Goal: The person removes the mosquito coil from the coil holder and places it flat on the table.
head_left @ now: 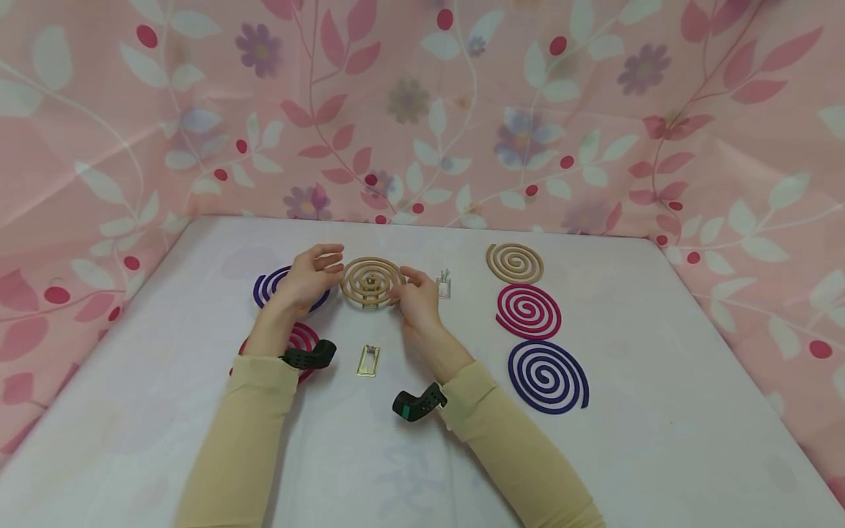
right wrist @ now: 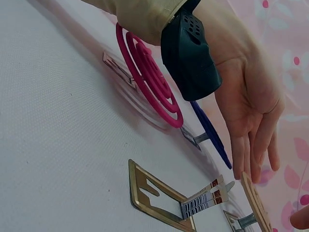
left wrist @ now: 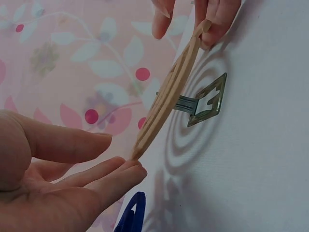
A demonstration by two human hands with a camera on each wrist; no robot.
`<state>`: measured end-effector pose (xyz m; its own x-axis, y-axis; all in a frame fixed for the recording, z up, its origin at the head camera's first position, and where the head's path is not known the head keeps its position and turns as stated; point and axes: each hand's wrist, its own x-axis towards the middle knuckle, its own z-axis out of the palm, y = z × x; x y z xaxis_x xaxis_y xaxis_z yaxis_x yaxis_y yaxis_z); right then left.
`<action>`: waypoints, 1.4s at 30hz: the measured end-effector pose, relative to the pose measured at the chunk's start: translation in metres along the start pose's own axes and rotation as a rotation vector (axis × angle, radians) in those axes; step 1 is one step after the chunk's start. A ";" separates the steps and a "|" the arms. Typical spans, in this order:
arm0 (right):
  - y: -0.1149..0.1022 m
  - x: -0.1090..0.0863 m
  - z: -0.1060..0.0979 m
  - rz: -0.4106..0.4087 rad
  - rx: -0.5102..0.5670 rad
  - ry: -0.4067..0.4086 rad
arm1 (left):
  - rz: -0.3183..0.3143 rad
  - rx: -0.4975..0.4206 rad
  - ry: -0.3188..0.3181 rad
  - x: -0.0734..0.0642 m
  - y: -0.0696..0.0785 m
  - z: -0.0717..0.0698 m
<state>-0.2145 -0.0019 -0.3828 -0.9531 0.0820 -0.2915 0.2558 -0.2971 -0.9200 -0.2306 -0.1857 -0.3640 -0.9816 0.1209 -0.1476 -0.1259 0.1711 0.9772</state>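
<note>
A tan mosquito coil (head_left: 373, 281) sits level on a small upright metal stand (left wrist: 206, 104), its shadow on the white cloth below. At its left rim is my left hand (head_left: 314, 277). The fingers reach out nearly straight, fingertips right at the edge, and the thumb is held apart in the left wrist view. My right hand (head_left: 419, 299) pinches the right rim near the coil's outer end, one finger raised off it. A blue coil (head_left: 267, 289) and a pink coil (right wrist: 150, 79), each over its own stand, lie under and beside my left arm.
Two bare metal stands, one gold (head_left: 368, 361) and one silver (head_left: 444, 285), lie nearer me and to the right. Further right is a column of loose tan (head_left: 515, 263), pink (head_left: 529, 311) and blue coils (head_left: 548, 376). A floral cloth (head_left: 422, 110) hangs behind the table.
</note>
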 end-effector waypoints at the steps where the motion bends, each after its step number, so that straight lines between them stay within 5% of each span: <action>1: 0.000 0.000 0.000 0.002 0.003 -0.003 | -0.005 0.002 -0.001 0.000 0.000 0.000; 28: -0.001 0.003 -0.002 0.029 0.082 -0.059 | -0.024 0.029 0.000 0.002 -0.001 0.001; 42: -0.012 0.006 -0.006 -0.030 0.099 -0.059 | -0.003 -0.032 0.007 -0.002 0.011 0.003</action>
<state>-0.2222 0.0078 -0.3755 -0.9687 0.0371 -0.2453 0.2123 -0.3877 -0.8970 -0.2296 -0.1814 -0.3538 -0.9823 0.1133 -0.1492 -0.1328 0.1404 0.9811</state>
